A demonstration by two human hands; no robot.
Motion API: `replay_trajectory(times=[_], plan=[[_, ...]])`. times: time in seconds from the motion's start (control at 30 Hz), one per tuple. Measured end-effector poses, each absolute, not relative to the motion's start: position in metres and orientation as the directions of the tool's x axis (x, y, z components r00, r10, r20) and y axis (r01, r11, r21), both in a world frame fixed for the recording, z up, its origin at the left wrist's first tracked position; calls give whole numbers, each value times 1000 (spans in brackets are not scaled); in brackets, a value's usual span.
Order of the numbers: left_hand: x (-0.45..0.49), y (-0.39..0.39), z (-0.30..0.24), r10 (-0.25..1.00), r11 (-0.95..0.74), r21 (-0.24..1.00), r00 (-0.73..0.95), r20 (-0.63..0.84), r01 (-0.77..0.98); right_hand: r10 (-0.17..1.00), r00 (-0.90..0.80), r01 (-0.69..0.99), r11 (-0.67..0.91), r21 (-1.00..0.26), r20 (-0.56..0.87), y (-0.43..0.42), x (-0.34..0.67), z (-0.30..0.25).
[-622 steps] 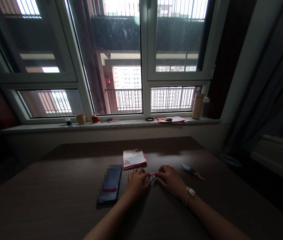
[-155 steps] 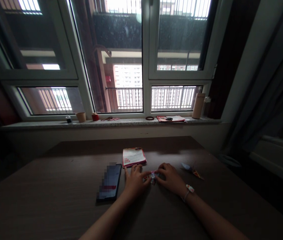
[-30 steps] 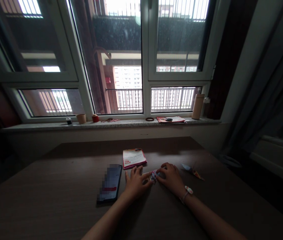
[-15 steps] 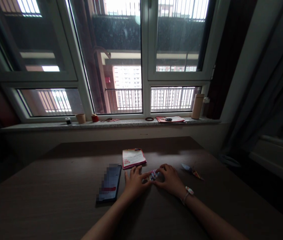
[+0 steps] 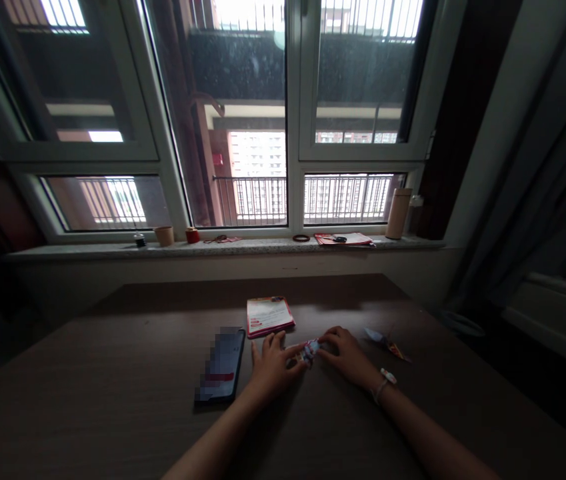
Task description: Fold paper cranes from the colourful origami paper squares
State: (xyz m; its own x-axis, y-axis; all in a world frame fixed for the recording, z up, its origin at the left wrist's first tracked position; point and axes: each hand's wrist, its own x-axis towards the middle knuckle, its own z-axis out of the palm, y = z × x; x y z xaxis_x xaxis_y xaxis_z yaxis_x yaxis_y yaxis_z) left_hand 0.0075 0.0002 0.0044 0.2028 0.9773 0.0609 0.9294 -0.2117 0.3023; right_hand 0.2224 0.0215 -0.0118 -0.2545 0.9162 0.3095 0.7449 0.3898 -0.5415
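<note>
A small, colourful printed piece (image 5: 309,350), mostly white, pink and blue, lies between my hands, low over the table. What kind of thing it is, I cannot make out. My left hand (image 5: 273,365) grips its left part between thumb and index finger, the other fingers reaching forward along the table. At its right edge, the thumb and bent fingers of my right hand (image 5: 347,357) pinch it. My fingers hide parts of the piece. A bracelet (image 5: 387,377) circles my right wrist.
A phone (image 5: 221,367) lies left of my left hand. Pink-edged printed cards (image 5: 269,316) lie just beyond it. Right of my right hand is a torn wrapper (image 5: 387,344). The windowsill (image 5: 263,248) carries a paper cup (image 5: 165,236), scissors (image 5: 339,239) on papers, and a tan bottle (image 5: 399,213).
My right hand has shifted slightly right, its fingers less spread over the piece, so more of the print shows. My left hand has barely moved. The whole view has shifted slightly.
</note>
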Motion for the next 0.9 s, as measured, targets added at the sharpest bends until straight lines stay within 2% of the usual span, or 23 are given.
replay_trajectory(times=[0.23,0.5,0.67,0.9], plan=[[9,-2,10,980,-200,288,199,32,937,880,-349,666,475,-575,323,19,227,-7],[11,-1,6,981,-195,300,177,85,934,847,-439,637,529,-561,301,14,225,-4],[15,0,11,983,-179,313,158,91,933,863,-400,651,505,-567,309,16,224,-4],[14,1,13,986,-168,329,150,79,929,923,-194,780,351,-518,333,28,228,-6]])
